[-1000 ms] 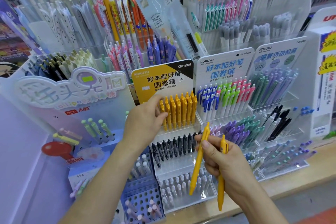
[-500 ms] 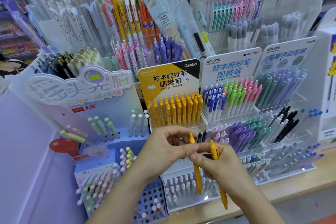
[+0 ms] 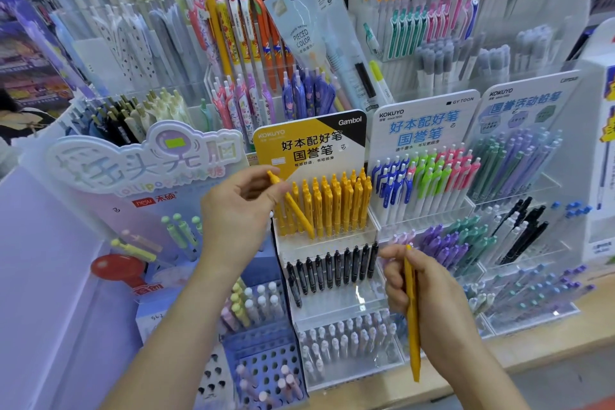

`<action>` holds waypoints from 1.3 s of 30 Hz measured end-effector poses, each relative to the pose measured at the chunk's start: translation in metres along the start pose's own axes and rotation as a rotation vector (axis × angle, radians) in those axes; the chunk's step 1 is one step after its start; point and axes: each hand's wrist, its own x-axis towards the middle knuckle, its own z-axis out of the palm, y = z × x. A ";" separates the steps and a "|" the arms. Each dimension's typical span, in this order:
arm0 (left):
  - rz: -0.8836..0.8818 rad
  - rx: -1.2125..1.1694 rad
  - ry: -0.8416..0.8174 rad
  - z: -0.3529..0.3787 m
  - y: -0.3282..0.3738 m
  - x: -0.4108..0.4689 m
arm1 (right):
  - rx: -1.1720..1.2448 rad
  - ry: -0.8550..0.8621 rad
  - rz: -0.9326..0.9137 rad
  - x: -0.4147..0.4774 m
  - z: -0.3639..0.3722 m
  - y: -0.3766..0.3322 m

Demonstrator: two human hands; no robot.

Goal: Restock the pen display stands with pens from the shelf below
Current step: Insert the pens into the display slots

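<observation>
While left hand [image 3: 233,210] pinches one yellow pen [image 3: 298,213]; right hand [image 3: 432,293] grips second yellow pen [image 3: 412,343]; header card [image 3: 309,146] reads KOKUYO, Gambol

Wood shelf [image 3: 532,339]; pen disp. stands [image 3: 309,146] atop.

"KOKUYO", "Gambol" on yellow header card [image 3: 309,146]; "KOKUYO", "GY TOON" on white card [image 3: 421,125] — "PIECED COLOR" on clear packet [image 3: 307,30].
</observation>
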 end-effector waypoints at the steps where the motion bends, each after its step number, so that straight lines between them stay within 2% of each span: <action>1: 0.021 0.033 0.004 0.001 -0.005 0.003 | 0.019 0.005 -0.005 0.001 -0.001 0.001; 7: 0.123 0.196 -0.044 0.013 -0.028 0.011 | -0.013 0.000 -0.064 0.002 -0.004 0.003; 12: 0.167 0.224 -0.071 0.018 -0.033 0.015 | -0.049 -0.061 -0.117 0.001 -0.002 -0.001; 21: 0.223 0.290 -0.126 0.018 -0.033 0.019 | 0.060 -0.120 0.013 0.005 -0.005 -0.001; 28: 0.210 0.379 -0.173 0.023 -0.052 0.015 | 0.012 -0.129 0.009 0.003 -0.006 -0.003; 33: 0.297 0.502 -0.174 0.027 -0.052 0.019 | -0.066 -0.125 -0.009 0.002 -0.006 -0.002; 39: 0.381 0.628 -0.264 0.025 -0.053 0.025 | 0.017 -0.131 -0.016 0.000 -0.003 -0.006</action>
